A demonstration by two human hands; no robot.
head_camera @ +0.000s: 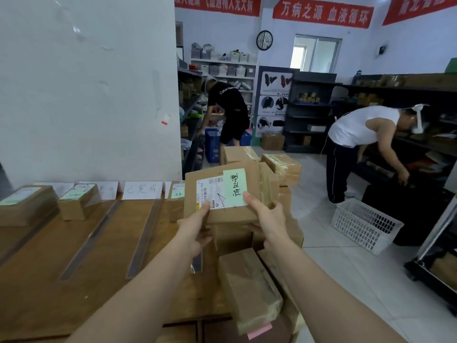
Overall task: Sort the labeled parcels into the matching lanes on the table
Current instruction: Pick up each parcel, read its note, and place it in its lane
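Observation:
I hold a flat cardboard parcel up in front of me, above the table's right end. It carries a white shipping label and a green handwritten note. My left hand grips its lower left corner, my right hand its lower right edge, thumb on the green note. The wooden table is split into lanes by clear strips, with white paper signs on the wall behind. One parcel lies in the far-left lane, another in the lane beside it, a third behind the held one.
A pile of taped cardboard parcels stands at the table's right end, beneath my hands. A white plastic basket sits on the tiled floor to the right. Two people bend over dark shelves at the back and right. A dark trolley stands far right.

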